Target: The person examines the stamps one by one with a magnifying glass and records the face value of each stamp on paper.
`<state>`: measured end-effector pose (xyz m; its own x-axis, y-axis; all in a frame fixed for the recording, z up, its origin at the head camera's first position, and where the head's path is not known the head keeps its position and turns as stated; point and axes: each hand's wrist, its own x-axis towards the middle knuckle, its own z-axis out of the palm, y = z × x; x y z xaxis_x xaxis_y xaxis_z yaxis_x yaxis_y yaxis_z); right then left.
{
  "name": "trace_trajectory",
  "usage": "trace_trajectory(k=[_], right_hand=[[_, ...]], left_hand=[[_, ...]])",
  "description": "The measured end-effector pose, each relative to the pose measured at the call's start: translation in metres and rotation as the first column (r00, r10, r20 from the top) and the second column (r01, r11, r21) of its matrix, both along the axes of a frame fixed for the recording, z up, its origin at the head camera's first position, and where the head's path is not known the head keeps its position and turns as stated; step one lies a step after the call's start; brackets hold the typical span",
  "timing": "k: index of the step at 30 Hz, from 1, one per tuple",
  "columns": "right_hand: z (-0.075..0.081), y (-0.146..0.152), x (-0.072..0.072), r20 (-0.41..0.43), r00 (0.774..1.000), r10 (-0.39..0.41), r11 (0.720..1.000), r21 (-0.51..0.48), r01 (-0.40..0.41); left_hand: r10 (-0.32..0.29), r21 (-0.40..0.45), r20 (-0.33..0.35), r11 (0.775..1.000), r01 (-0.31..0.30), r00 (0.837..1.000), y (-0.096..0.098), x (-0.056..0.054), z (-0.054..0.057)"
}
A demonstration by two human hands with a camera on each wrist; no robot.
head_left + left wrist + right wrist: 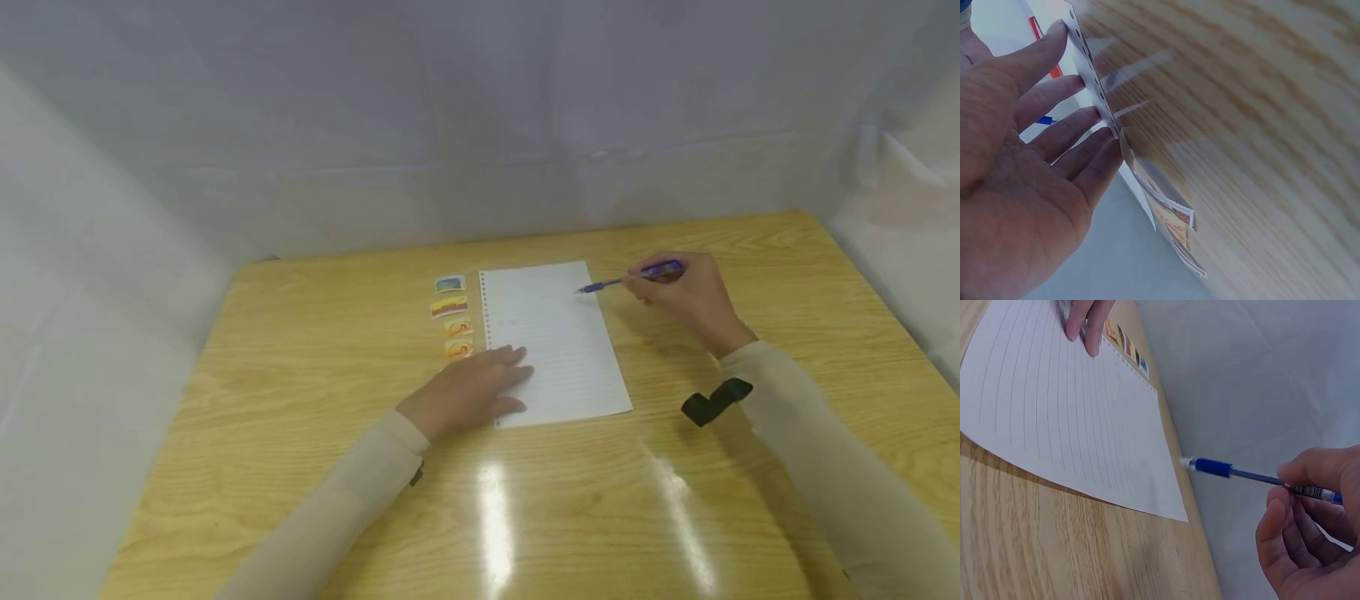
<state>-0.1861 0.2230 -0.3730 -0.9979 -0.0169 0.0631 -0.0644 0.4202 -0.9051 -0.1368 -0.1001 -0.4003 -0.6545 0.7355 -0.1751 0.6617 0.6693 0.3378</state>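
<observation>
A lined sheet of paper (558, 350) with punched holes down its left edge lies on the wooden table. My left hand (480, 387) rests on its lower left part, fingers spread and straight. In my right hand (686, 292) a blue pen (1254, 477) is pinched between thumb and fingers, its tip pointing left over the sheet's upper right. The right wrist view shows the pen's tip apart from the paper. Left of the sheet, several small stamps form a column: a blue one (450, 284), a yellow and red one (449, 307), and orange ones (458, 328) close to my left hand.
The wooden table (315, 358) extends around the sheet on all sides. Behind it hangs a pale grey sheet-like backdrop (375, 125), with similar covering at the left and right. A black strap (717, 402) sits by the right sleeve's cuff.
</observation>
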Motion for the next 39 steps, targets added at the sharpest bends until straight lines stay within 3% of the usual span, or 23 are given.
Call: trace_trajectory(k=[11,19,24,28,31,36,39], right_hand=[[-0.008,-0.007,-0.004,-0.009,0.998,0.070,0.979,-0.193,-0.070],[-0.014,-0.017,-0.008,-0.017,0.994,0.107,0.958,-0.267,-0.107],[-0.015,-0.023,-0.009,0.040,0.990,0.137,0.935,-0.334,-0.116],[-0.016,-0.027,-0.010,0.074,0.988,0.132,0.954,-0.281,-0.107],[-0.018,-0.031,-0.011,0.051,0.990,0.135,0.966,-0.231,-0.120],[-0.022,-0.039,-0.012,0.011,0.985,0.169,0.951,-0.265,-0.160],[-0.024,-0.043,-0.013,0.022,0.983,0.180,0.956,-0.241,-0.169]], left_hand=[[0.007,-0.002,0.003,1.000,-0.007,1.000,0.000,0.001,0.001],[0.004,-0.006,-0.004,1.000,-0.004,1.000,0.000,0.002,0.001],[0.006,-0.007,-0.003,1.000,-0.006,1.000,0.000,0.002,0.000],[0.011,-0.006,0.003,1.000,-0.011,1.000,0.000,0.002,0.000],[0.014,-0.007,0.006,1.000,-0.014,1.000,0.000,0.002,0.000],[0.013,-0.013,0.003,1.000,-0.013,1.000,0.001,0.002,0.000],[0.012,-0.014,0.004,1.000,-0.012,1.000,0.001,0.002,0.001]])
